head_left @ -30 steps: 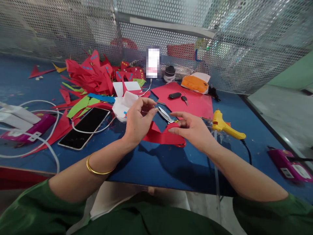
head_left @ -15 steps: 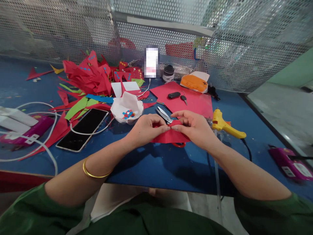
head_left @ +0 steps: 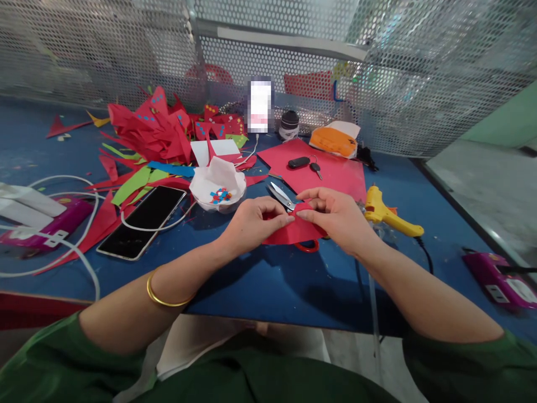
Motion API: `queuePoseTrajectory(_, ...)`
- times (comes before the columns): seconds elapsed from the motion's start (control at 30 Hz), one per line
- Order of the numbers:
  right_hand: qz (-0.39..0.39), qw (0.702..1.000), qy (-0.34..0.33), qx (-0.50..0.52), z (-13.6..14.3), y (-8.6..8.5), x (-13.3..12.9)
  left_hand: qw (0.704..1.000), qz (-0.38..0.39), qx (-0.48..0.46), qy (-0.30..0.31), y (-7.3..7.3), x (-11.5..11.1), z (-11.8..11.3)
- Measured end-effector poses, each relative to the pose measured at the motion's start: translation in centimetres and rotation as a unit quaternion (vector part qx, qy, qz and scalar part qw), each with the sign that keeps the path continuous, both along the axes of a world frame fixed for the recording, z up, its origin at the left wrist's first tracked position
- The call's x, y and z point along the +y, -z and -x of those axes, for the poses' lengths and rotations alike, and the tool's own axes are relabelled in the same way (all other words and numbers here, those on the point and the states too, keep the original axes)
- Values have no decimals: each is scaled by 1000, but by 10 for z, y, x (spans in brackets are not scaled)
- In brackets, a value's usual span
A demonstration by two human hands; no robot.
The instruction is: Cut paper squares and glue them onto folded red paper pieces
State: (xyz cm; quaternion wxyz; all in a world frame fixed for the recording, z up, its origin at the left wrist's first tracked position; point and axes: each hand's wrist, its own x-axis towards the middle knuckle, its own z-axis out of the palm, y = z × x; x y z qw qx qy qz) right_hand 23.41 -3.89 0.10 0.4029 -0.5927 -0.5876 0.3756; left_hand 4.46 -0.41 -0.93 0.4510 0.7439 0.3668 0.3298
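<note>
Both my hands pinch a piece of red paper (head_left: 289, 233) above the blue table. My left hand (head_left: 254, 224) grips its left side between thumb and fingers. On the other side, the thumb and fingers of my right hand (head_left: 335, 215) close on the paper's upper right part. Scissors (head_left: 282, 195) lie under and behind the paper, blades pointing away to the left; one red handle loop shows below the paper's lower edge. A white paper-lined bowl (head_left: 201, 184) with small blue, red and white bits stands left of the scissors.
A yellow glue gun (head_left: 390, 215) lies right of my right hand. Behind are keys (head_left: 298, 163) on a red sheet (head_left: 344, 179), a thread spool (head_left: 289, 124) and a lit phone (head_left: 260, 106). At left are red scraps (head_left: 146, 129), a dark phone (head_left: 145, 224) and white cables.
The right-hand part of the red paper, curled over between my right fingers before, now lies flatter. My right thumb has shifted slightly up. Both hands keep their hold.
</note>
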Motion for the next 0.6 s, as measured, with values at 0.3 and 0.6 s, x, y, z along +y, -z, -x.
queuePoseTrajectory(0.3,17,998,18,58,-11,-14,3,988,136,-51,51,-18,16,14)
queuePoseTrajectory(0.6,49,997,7,52,-16,-18,6,976,198,-49,73,-16,16,16)
